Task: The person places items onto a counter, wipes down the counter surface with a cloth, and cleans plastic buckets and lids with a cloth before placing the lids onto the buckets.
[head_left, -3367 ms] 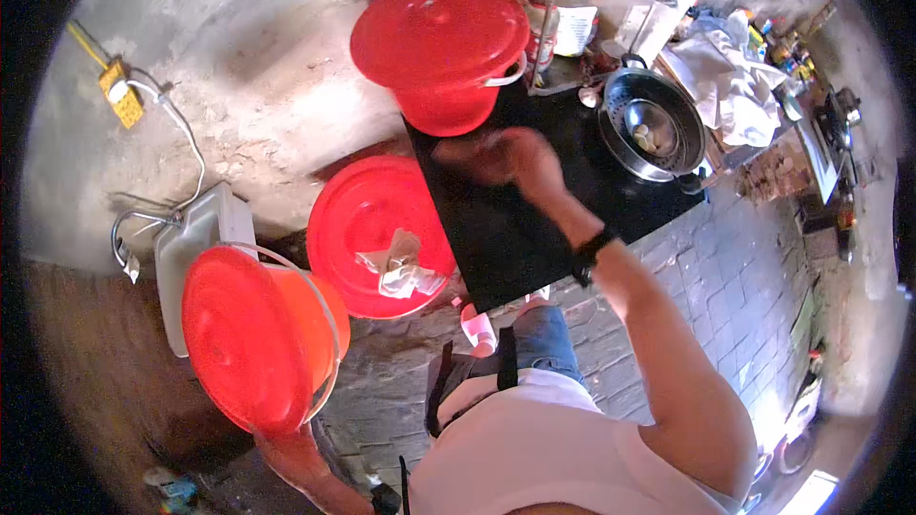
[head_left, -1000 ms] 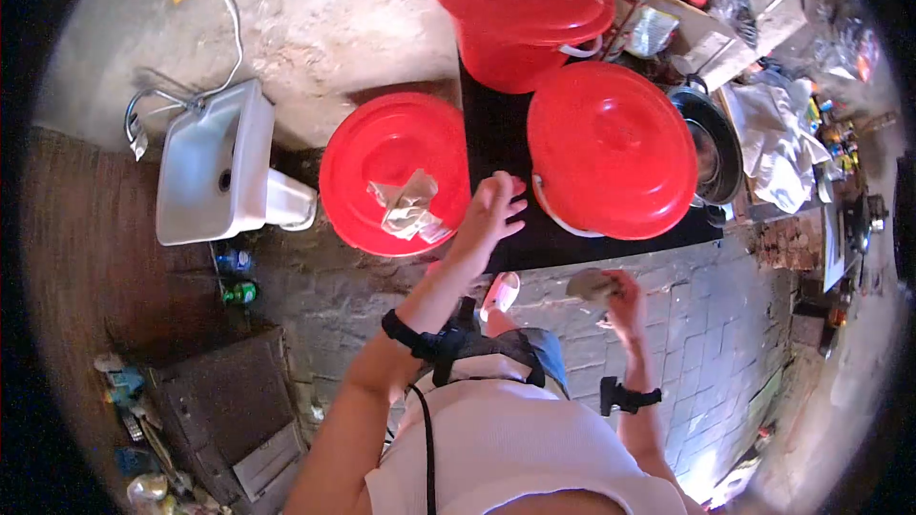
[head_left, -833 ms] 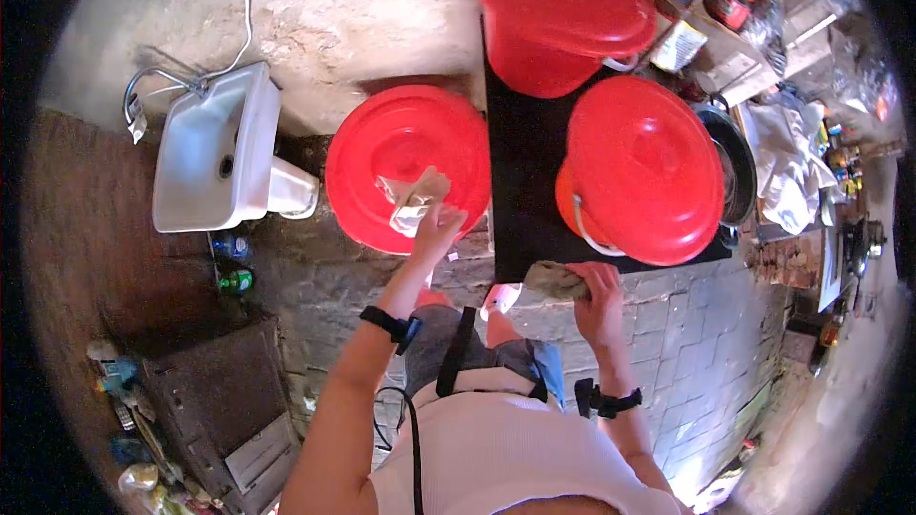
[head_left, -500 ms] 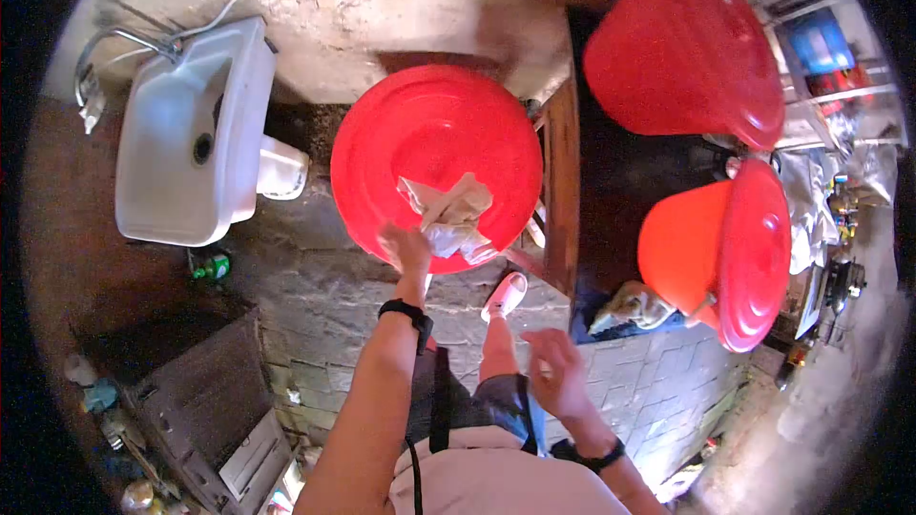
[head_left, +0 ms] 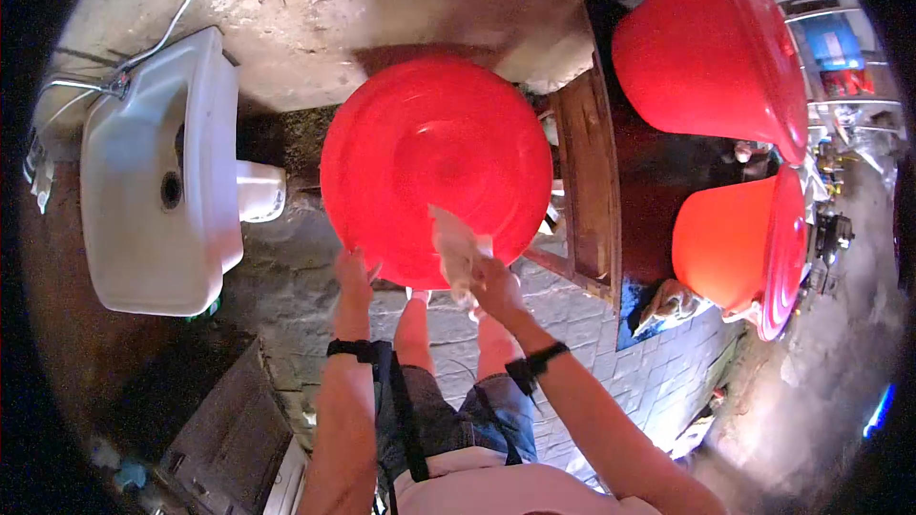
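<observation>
A large round red lid (head_left: pixel 420 153) lies in front of me. My right hand (head_left: pixel 496 288) grips a crumpled pale cloth or paper (head_left: pixel 456 243) over the lid's near right edge. At the lid's near left edge is my left hand (head_left: pixel 354 277); its fingers are blurred, and I cannot make out whether they hold the rim. To the right, on a dark table (head_left: pixel 641 200), stand an orange-red bucket (head_left: pixel 720 238) with a red lid and a larger red bucket (head_left: pixel 692 57), also lidded. A greyish cloth (head_left: pixel 671 303) lies beside the orange-red bucket.
A white sink (head_left: pixel 205 172) on a pedestal stands at the left, with a tap at its back. A dark cabinet (head_left: pixel 229 434) is at the lower left. Shelves with a blue container (head_left: pixel 833 42) are at the upper right. Paving covers the floor around my feet.
The view has turned rightwards to leftwards onto the single lid. The greyish cloth was put down on the table. My right hand has taken the pale cloth or paper and raised it off the lid.
</observation>
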Demonstrator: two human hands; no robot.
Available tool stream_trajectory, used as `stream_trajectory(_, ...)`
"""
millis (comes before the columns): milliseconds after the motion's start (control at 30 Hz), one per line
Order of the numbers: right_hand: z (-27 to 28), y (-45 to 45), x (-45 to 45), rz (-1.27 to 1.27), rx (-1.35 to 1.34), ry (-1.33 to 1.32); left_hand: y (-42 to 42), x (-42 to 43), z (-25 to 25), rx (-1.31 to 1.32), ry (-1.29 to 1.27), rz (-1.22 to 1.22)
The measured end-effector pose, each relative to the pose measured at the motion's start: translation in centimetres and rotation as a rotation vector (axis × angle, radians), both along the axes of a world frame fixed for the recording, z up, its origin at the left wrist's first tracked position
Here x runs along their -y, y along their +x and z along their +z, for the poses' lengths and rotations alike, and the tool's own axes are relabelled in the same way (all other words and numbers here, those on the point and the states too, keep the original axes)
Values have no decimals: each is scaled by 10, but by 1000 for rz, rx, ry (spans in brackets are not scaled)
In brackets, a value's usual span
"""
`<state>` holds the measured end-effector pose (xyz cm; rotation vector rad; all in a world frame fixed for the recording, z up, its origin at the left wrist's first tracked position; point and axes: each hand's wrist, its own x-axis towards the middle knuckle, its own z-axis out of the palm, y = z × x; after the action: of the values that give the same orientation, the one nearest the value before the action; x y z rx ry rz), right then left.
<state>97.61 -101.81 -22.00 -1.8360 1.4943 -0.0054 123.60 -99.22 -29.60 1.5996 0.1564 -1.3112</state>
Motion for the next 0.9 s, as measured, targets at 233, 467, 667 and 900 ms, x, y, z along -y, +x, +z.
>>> stream_trajectory(233, 48, -67, -105, -81, -183, 140, 6, 5, -63, 237, 12, -114)
stream_trajectory(467, 35, -97, -163, -281, -142, 78, 3, 13, -35, 27, -132, 8)
stream_trajectory(667, 40, -93, -166, -320, -154, 139, -8, 18, 59, 120, -121, 94)
stream_trajectory(900, 78, -87, -159, -476, -159, 219, 14, 29, 72, -376, -376, -115)
